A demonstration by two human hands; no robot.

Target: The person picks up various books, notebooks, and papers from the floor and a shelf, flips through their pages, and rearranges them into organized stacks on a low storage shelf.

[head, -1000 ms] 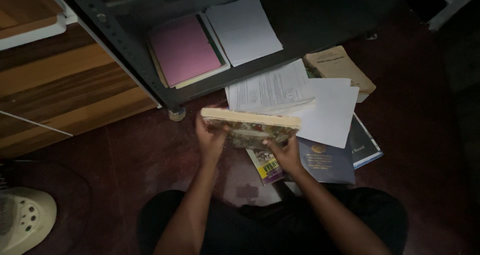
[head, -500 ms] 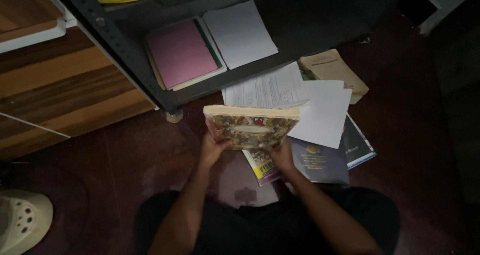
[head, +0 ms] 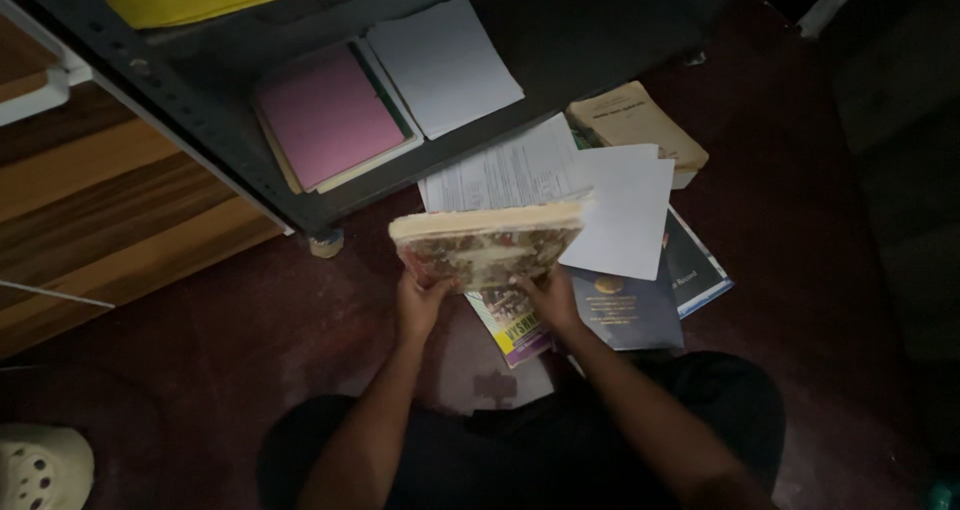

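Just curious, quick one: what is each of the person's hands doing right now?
Left hand: closed on the lower left edge of the thick patterned book.
Right hand: closed on the same book's lower right edge.

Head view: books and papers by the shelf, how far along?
Done: a pink folder stack and a white sheet already lie on the bottom shelf. In hand: both the left hand and right hand hold a thick patterned book above the floor. Left: loose papers, a tan book and dark blue booklets lie on the floor.
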